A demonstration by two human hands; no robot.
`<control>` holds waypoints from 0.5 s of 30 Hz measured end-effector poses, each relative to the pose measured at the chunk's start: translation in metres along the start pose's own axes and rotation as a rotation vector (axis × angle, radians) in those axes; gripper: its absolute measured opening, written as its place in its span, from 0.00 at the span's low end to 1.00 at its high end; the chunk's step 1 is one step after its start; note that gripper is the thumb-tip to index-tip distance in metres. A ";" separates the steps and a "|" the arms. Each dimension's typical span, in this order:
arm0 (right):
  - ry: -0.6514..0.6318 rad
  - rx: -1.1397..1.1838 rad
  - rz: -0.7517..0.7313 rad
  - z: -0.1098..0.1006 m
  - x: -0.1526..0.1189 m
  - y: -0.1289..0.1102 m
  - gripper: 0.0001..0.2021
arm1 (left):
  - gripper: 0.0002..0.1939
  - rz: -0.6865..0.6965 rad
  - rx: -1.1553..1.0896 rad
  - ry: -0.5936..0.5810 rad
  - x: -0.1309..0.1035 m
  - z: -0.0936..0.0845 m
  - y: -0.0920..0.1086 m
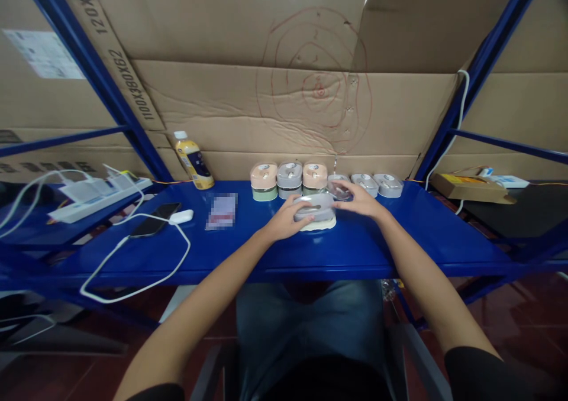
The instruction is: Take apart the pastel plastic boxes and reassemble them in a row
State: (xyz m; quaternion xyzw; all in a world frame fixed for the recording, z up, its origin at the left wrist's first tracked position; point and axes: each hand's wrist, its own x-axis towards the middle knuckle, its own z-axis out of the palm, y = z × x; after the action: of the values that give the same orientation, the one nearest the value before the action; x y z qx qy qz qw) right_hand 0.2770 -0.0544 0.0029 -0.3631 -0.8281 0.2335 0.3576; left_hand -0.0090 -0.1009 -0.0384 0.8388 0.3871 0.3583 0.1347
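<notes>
A small grey box (314, 207) with rounded corners is gripped at its left side by my left hand (284, 219), fingers behind and thumb in front. Beneath the box shows a cream-coloured piece (326, 223); whether they touch is unclear. On the right, my right hand (362, 201) is curled round a clear lid (341, 191), tilted above the box's far right corner. Its thumb comes close to the box. Behind my hands stand stacked boxes: peach on green (264, 179), grey on grey (289, 178), and another peach box (315, 175) on green.
Two single grey boxes (364, 184) stand farther right along the cardboard wall (222, 93). On the left are a yellow bottle (194, 161), a blurred packet (222, 211), a phone (153, 222) and a looping white cable (181, 265). Blue posts (492, 46) frame the blue table (355, 250).
</notes>
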 end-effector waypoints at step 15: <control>-0.203 -0.186 -0.171 0.043 0.004 -0.009 0.46 | 0.65 -0.134 -0.200 -0.017 0.003 0.016 -0.009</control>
State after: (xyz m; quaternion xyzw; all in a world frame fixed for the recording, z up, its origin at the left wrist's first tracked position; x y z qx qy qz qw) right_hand 0.2387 -0.0621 -0.0169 -0.2977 -0.9058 0.1600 0.2556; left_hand -0.0007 -0.0918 -0.0527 0.7964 0.4036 0.3782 0.2447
